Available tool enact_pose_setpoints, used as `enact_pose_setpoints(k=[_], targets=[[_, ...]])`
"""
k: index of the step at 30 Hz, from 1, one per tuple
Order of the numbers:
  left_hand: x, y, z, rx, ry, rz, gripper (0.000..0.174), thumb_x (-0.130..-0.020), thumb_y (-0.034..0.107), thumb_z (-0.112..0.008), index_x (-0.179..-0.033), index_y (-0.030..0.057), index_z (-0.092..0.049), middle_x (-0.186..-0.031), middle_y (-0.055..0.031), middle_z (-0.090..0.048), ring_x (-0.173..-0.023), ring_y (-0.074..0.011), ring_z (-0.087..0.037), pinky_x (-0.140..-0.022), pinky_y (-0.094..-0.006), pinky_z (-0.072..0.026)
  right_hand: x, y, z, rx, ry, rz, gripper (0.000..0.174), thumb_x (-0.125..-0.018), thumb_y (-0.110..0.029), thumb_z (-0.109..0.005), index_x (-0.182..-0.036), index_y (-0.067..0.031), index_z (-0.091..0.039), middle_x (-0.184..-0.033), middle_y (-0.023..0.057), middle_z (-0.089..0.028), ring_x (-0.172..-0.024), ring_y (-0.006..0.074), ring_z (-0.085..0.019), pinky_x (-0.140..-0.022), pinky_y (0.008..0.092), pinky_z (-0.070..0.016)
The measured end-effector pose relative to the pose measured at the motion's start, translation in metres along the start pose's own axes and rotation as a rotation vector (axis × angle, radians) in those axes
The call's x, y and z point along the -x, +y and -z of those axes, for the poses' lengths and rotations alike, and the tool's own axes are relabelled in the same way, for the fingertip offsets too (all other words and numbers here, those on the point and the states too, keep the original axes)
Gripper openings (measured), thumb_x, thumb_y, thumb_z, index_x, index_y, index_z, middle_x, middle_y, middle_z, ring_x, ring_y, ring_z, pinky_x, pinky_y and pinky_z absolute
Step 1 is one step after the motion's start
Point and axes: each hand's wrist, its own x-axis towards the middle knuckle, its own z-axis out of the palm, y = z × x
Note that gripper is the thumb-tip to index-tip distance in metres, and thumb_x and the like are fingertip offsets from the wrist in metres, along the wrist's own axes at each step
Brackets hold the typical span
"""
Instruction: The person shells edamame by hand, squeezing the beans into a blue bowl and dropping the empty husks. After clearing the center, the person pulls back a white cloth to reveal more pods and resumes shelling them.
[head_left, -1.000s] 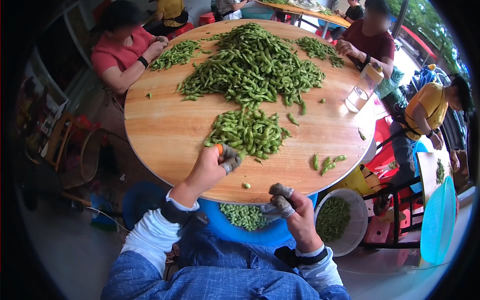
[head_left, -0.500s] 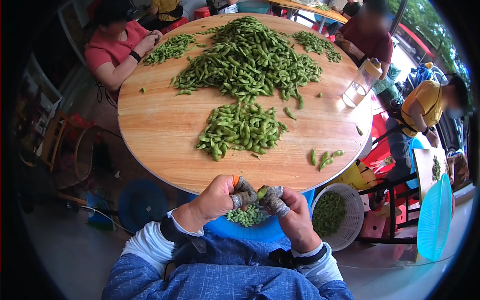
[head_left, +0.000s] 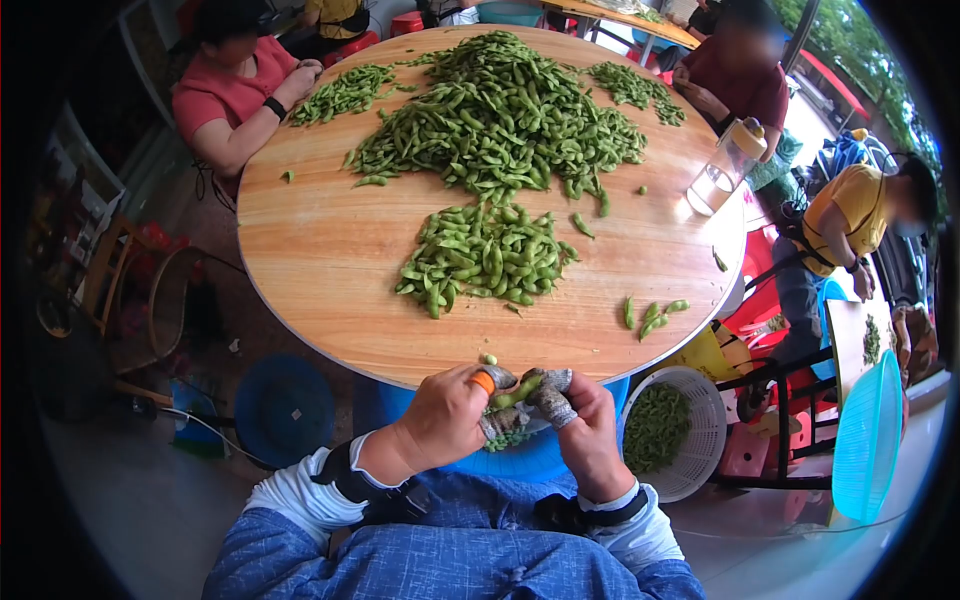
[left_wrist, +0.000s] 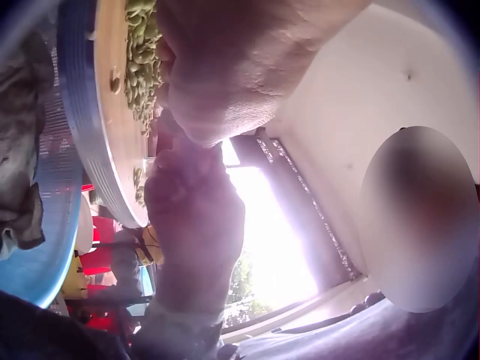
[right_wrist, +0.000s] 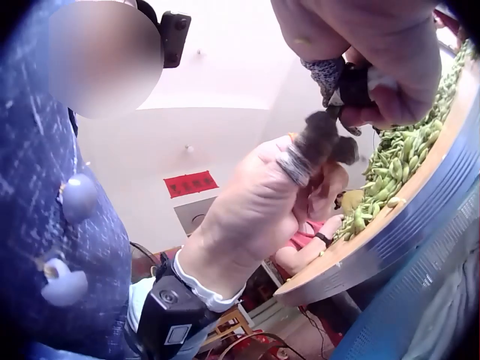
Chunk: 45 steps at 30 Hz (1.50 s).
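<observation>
Both hands meet over the near edge of the round table, with a green edamame pod [head_left: 517, 393] pinched between them. My left hand [head_left: 445, 412] grips one end; grey cloth covers its thumb and a fingertip, and an orange band circles one finger. My right hand [head_left: 592, 432], also with cloth-wrapped fingertips, pinches the other end. Beneath the hands is a blue basin [head_left: 545, 462] of shelled beans [head_left: 507, 440], partly hidden by them. A small heap of pods [head_left: 485, 258] lies on the table in front. One loose bean [head_left: 489, 358] rests near the table edge.
A large mound of pods [head_left: 500, 120] covers the middle of the wooden table [head_left: 320, 270]. A clear bottle [head_left: 722, 170] stands at the right. Below the right edge is a white basket [head_left: 710, 430] holding pods. People sit around the table.
My left hand has come back from the small heap with a pod and joined my right hand at the table edge. Both hands now hold the pod, its length showing more.
</observation>
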Motion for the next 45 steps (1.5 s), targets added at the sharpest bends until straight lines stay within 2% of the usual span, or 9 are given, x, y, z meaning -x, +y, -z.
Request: enact_pose_setpoints(k=[3, 5, 15, 18, 21, 24, 28, 34, 45], targets=[[0.004, -0.005, 0.001, -0.439, 0.028, -0.239, 0.024, -0.07, 0.015, -0.06, -0.086, -0.0021, -0.056, -0.07, -0.0145, -0.057, -0.068, -0.0324, -0.056, -0.059, -0.0339, -0.0453, 0.001, -0.004, 0.002, -0.033, -0.053, -0.047, 0.018, -0.082, -0.008, -0.053, -0.096, 0.0028, -0.055, -0.086, 0.0035, -0.059, -0.077, 0.0084, -0.054, -0.07, 0.022, -0.0439], [0.007, -0.013, -0.005, -0.142, -0.05, -0.124, 0.022, -0.073, 0.015, -0.058, -0.088, -0.0009, -0.056, -0.072, -0.0138, -0.056, -0.067, -0.0301, -0.056, -0.059, -0.0331, -0.0445, 0.0, -0.001, 0.008, -0.144, -0.122, -0.203, 0.02, -0.082, -0.01, -0.054, -0.098, 0.0029, -0.054, -0.087, 0.0038, -0.059, -0.078, 0.0089, -0.055, -0.071, 0.0221, -0.0439], [0.02, -0.026, -0.029, 1.537, -0.118, 0.592, 0.019, -0.085, 0.025, -0.05, -0.085, 0.0068, -0.056, -0.068, 0.0032, -0.052, -0.06, -0.0103, -0.048, -0.054, -0.0244, -0.0368, -0.003, 0.037, 0.012, -0.288, -0.242, 0.067, 0.026, -0.082, -0.012, -0.055, -0.103, 0.0025, -0.053, -0.093, 0.0036, -0.058, -0.084, 0.0099, -0.054, -0.074, 0.0227, -0.0433], [0.018, -0.028, -0.029, 1.751, -0.208, 0.609, 0.019, -0.083, 0.024, -0.052, -0.083, 0.0046, -0.056, -0.065, 0.0019, -0.05, -0.058, -0.0106, -0.045, -0.053, -0.0237, -0.0358, -0.004, 0.034, 0.015, -0.222, -0.256, 0.056, 0.025, -0.082, -0.012, -0.055, -0.102, 0.0025, -0.053, -0.09, 0.0027, -0.058, -0.081, 0.0087, -0.053, -0.072, 0.0223, -0.043], [0.012, -0.023, -0.013, 0.777, -0.18, 0.198, 0.021, -0.082, 0.021, -0.055, -0.081, 0.0009, -0.056, -0.066, -0.0002, -0.053, -0.059, -0.0127, -0.048, -0.055, -0.0241, -0.0386, 0.001, 0.024, 0.011, -0.041, -0.195, 0.018, 0.02, -0.082, -0.009, -0.054, -0.098, 0.003, -0.054, -0.086, 0.0017, -0.058, -0.077, 0.0078, -0.052, -0.069, 0.0219, -0.0424], [0.008, -0.006, -0.009, 0.269, -0.085, 0.117, 0.021, -0.081, 0.02, -0.056, -0.082, -0.0013, -0.056, -0.069, -0.0021, -0.055, -0.063, -0.0125, -0.051, -0.059, -0.0248, -0.0411, 0.005, 0.018, 0.008, 0.187, -0.163, 0.009, 0.015, -0.081, -0.006, -0.053, -0.092, 0.0033, -0.056, -0.081, 0.0011, -0.057, -0.074, 0.0075, -0.05, -0.067, 0.0218, -0.0419], [0.007, -0.012, -0.005, 0.64, -0.232, 0.145, 0.022, -0.079, 0.019, -0.059, -0.085, -0.0025, -0.056, -0.073, -0.0073, -0.058, -0.067, -0.0111, -0.052, -0.062, -0.0249, -0.042, 0.004, 0.017, 0.012, 0.146, -0.228, -0.01, 0.01, -0.079, -0.002, -0.052, -0.087, 0.0036, -0.056, -0.076, 0.0013, -0.056, -0.073, 0.0077, -0.05, -0.065, 0.0221, -0.0416], [0.016, -0.027, -0.015, 0.388, -0.274, 0.214, 0.013, -0.077, 0.004, -0.049, -0.087, -0.0025, -0.055, -0.074, -0.0055, -0.057, -0.07, -0.0108, -0.051, -0.065, -0.0252, -0.042, 0.004, 0.022, 0.01, 0.259, -0.188, 0.005, 0.012, -0.072, 0.003, -0.054, -0.083, 0.0041, -0.056, -0.07, 0.0076, -0.054, -0.067, 0.012, -0.05, -0.061, 0.0259, -0.0414], [0.022, -0.021, -0.029, 0.654, -0.204, 0.249, 0.03, -0.072, -0.005, -0.039, -0.099, -0.0016, -0.051, -0.084, -0.005, -0.057, -0.08, -0.0111, -0.05, -0.073, -0.0275, -0.0408, 0.01, 0.014, 0.009, 0.457, -0.152, 0.082, 0.015, -0.071, 0.004, -0.054, -0.085, 0.003, -0.057, -0.074, 0.0112, -0.057, -0.069, 0.0153, -0.052, -0.063, 0.0268, -0.042]])
